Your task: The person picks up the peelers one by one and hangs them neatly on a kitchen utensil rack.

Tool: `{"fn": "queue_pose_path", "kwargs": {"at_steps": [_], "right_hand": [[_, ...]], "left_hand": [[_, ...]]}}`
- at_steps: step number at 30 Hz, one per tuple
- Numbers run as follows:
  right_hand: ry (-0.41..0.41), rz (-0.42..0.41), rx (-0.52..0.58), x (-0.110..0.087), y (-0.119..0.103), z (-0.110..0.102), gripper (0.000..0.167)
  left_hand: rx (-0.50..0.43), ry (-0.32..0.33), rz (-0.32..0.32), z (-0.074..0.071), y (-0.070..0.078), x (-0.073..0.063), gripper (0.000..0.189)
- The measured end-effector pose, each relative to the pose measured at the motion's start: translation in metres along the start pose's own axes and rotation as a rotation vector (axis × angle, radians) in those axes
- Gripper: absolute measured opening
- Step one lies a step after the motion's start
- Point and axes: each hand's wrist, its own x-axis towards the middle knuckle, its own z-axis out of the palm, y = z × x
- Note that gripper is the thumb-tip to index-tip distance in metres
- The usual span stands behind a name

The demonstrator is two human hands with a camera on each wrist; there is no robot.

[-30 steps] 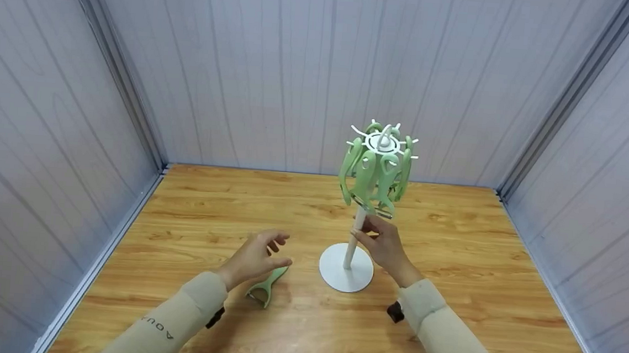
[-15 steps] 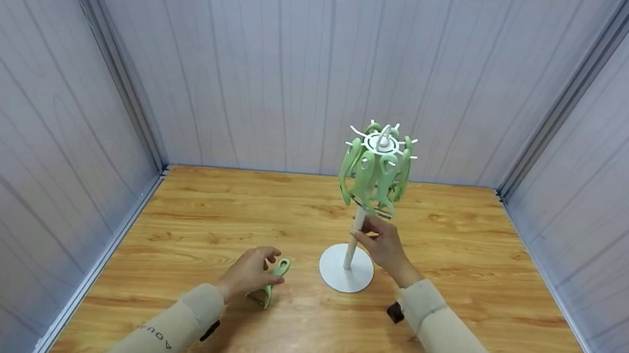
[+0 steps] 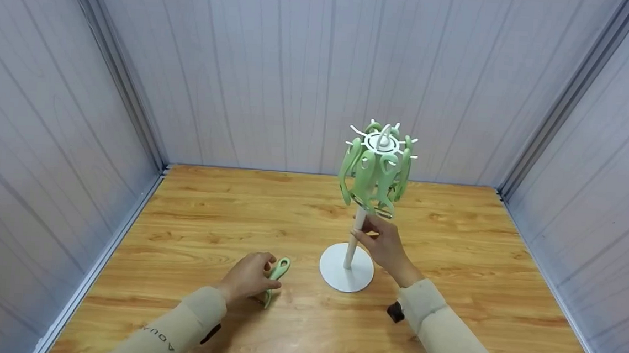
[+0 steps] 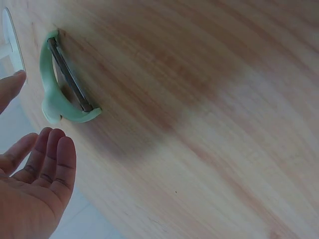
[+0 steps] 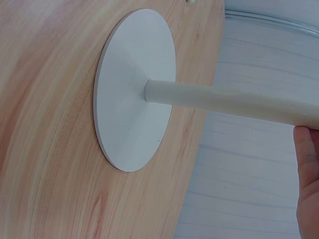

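Observation:
A green Y-shaped peeler [image 3: 280,268] lies on the wooden table, its blade end toward the person and partly covered by the left hand [image 3: 246,275] in the head view. In the left wrist view the peeler [image 4: 48,82] shows its metal blade, and the thumb and fingers stand spread apart on either side of its handle end. The right hand [image 3: 388,248] grips the white pole of an upright rack [image 3: 351,251], just below several green peelers [image 3: 365,177] hanging from its top hooks. The rack's round base [image 5: 132,94] sits flat on the table.
Pale panelled walls [image 3: 272,74] enclose the wooden table [image 3: 207,202] at the back and both sides. Some of the rack's white prongs [image 3: 413,157] stick out at its top.
The left hand has moved down and toward the person, closer around the peeler, whose holed handle end has come into view. The right hand and the rack have stayed put.

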Motion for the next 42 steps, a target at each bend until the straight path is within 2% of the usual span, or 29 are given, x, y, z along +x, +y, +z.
{"fn": "queue_pose_path", "kwargs": {"at_steps": [3, 10, 16, 23, 34, 39, 42], "right_hand": [[0.003, -0.015, -0.016, 0.001, 0.000, -0.001, 0.012], [0.007, -0.037, -0.033, 0.000, 0.002, -0.001, 0.016], [0.009, 0.013, -0.006, -0.001, 0.002, 0.000, 0.016], [0.015, 0.034, -0.005, 0.000, -0.001, 0.000, 0.010], [-0.008, 0.037, -0.009, -0.001, -0.001, -0.001, 0.013], [-0.010, 0.024, -0.008, -0.001, -0.001, -0.002, 0.012], [-0.008, 0.020, -0.007, 0.000, -0.001, -0.001, 0.014]], "left_hand": [[0.012, -0.005, 0.002, 0.001, -0.001, 0.002, 0.055], [0.009, -0.029, 0.002, 0.004, -0.003, 0.005, 0.033], [-0.040, -0.059, -0.029, 0.007, -0.005, 0.003, 0.020], [-0.032, -0.043, -0.046, 0.008, -0.001, 0.001, 0.004], [-0.007, -0.024, -0.068, 0.009, 0.000, 0.004, 0.009], [-0.034, 0.017, -0.043, 0.000, 0.008, 0.007, 0.005], [-0.082, 0.036, -0.032, -0.008, 0.016, 0.010, 0.011]]}}
